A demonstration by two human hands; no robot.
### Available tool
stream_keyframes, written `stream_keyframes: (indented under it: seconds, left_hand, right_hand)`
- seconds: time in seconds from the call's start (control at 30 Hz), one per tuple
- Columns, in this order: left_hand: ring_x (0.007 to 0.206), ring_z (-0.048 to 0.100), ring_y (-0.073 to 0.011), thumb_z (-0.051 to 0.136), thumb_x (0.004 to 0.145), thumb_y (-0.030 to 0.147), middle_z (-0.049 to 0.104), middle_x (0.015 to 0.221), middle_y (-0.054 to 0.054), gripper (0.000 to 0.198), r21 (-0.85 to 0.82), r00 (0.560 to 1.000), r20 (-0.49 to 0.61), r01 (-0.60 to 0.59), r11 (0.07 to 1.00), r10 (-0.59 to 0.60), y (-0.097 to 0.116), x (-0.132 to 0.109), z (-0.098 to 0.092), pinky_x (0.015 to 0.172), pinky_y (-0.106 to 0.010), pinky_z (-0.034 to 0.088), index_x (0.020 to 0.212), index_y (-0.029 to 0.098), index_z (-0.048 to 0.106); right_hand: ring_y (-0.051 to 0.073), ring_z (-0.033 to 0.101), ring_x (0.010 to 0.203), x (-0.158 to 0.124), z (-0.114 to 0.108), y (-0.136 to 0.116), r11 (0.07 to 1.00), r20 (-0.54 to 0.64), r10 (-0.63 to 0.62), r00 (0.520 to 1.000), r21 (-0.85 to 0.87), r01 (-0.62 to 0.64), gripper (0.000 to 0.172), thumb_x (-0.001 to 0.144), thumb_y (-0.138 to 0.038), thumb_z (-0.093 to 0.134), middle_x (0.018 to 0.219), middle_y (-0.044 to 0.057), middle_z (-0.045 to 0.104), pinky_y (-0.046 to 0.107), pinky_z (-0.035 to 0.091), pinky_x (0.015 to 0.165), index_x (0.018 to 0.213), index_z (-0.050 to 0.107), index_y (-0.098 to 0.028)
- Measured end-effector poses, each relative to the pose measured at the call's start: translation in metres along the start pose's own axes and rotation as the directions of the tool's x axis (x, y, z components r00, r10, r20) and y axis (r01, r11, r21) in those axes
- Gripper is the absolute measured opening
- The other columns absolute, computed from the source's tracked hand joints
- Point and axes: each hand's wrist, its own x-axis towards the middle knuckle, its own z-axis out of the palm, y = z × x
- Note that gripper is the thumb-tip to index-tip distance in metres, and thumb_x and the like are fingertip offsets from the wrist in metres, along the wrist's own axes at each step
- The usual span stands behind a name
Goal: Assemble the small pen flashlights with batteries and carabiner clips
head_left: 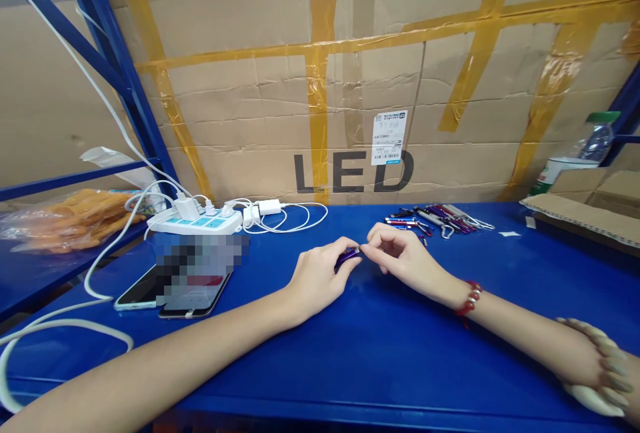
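Over the middle of the blue table, my left hand [320, 276] is closed around a small purple metal tube [346, 257], which lies between thumb and fingers. At the tube's right end is a silvery tip, and the pinched thumb and forefinger of my right hand [400, 256] meet it there. Whether a tiny part sits between those right fingertips is hidden. Behind my right hand lies a pile of slim metal tubes [440, 218] in purple, red, blue, black and silver, several with carabiner clips.
To the left are two phones [197, 296], a white power strip [200, 221] with plugs and cables, and bagged orange gloves [75, 216]. A large cardboard sheet [250, 113] marked LED stands behind. At right are an open carton [585, 213] and a bottle [597, 139].
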Motion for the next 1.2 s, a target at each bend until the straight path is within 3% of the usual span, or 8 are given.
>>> stream_keyframes:
  seconds: [1.2]
  left_hand:
    - [0.081, 0.064, -0.017, 0.043, 0.088, 0.031, 0.068, 0.093, 0.003, 0.018, 0.014, 1.0, 0.007, -0.005, 1.0, 0.004, 0.0006, 0.0007, -0.0005, 0.067, -0.027, 0.046, 0.1, 0.027, 0.055]
  right_hand:
    - [0.007, 0.042, 0.051, -0.0002, 0.0009, 0.0035, 0.999, 0.022, 0.027, 0.999, 0.042, -0.027, 0.035, 0.076, -0.045, 0.059, 0.073, 0.0, 0.047, 0.022, 0.037, 0.046, 0.059, 0.05, -0.017]
